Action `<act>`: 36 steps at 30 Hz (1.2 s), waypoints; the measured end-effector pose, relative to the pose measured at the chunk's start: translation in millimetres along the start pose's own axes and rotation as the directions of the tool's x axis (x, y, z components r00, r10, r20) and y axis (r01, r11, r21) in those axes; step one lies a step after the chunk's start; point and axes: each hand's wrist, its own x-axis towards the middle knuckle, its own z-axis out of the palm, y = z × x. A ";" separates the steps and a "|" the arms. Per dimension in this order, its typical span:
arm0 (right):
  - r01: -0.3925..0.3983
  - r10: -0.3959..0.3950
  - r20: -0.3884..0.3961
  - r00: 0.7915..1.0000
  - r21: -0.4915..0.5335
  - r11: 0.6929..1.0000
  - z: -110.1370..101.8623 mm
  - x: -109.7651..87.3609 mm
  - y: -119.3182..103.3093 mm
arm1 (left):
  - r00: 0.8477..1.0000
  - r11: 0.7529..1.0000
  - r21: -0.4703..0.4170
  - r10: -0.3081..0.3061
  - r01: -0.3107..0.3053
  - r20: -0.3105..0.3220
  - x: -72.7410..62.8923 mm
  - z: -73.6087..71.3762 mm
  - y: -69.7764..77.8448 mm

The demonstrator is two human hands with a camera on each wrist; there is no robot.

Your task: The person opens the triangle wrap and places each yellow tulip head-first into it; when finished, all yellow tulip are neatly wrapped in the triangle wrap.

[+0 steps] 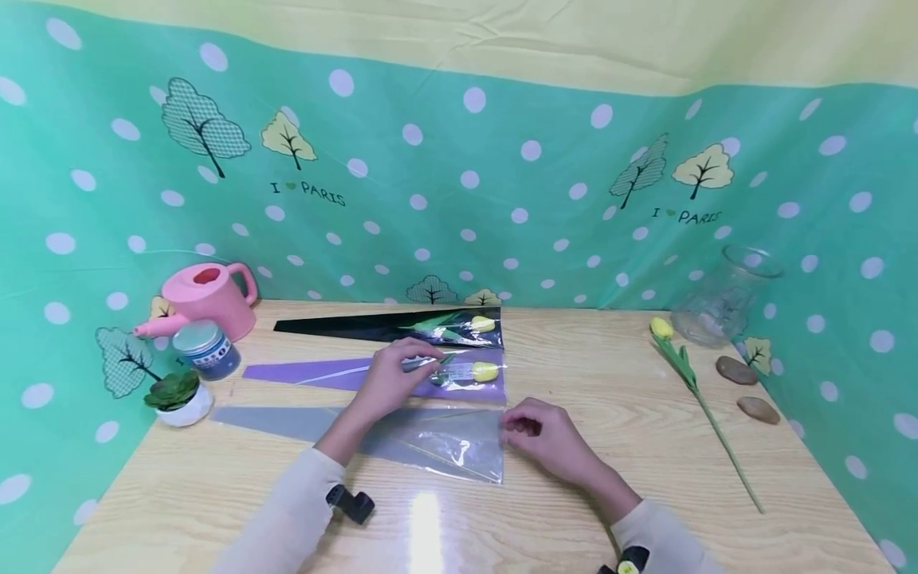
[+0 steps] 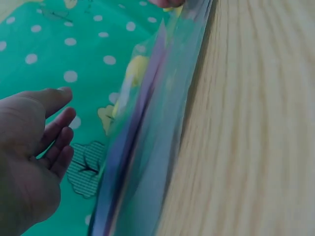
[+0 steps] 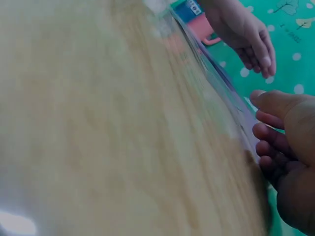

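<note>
Three tapered flower sleeves lie in a row: a black one [image 1: 344,326], a purple one [image 1: 287,372] and a grey one [image 1: 430,438] nearest me. Inside the black sleeve is a yellow tulip [image 1: 483,324], and another yellow tulip [image 1: 485,371] lies in the purple sleeve. Over the purple sleeve is my left hand [image 1: 390,379], its fingers relaxed and its thumb apart from them in the left wrist view. My right hand [image 1: 548,441] is at the wide end of the grey sleeve, fingers loosely bent. Whether its fingertips touch the film is unclear.
On the right lie a single yellow tulip [image 1: 661,328], two brown stones [image 1: 736,371] and a glass vase [image 1: 706,311]. A pink watering can [image 1: 215,307], a blue tin [image 1: 215,359] and a potted succulent [image 1: 179,402] stand on the left. A dotted green cloth [image 1: 445,159] hangs behind.
</note>
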 end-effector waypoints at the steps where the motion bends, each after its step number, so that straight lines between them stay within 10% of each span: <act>1: 0.002 -0.002 0.005 1.000 -0.006 1.000 2.0 -1.0 0.2 | 1.000 1.000 -0.004 -0.002 0.002 0.012 -3.5 -3.4 2.7; 18: 0.034 -0.032 0.024 0.999 -0.096 0.995 6.2 1.6 -0.4 | 0.974 0.980 -0.156 -0.089 0.123 0.210 -59.6 -4.7 -0.6; 36: 0.068 -0.070 -0.047 0.996 -0.045 0.997 1.1 3.0 5.9 | 0.983 0.992 -0.073 -0.088 0.101 0.164 -68.6 11.2 -12.1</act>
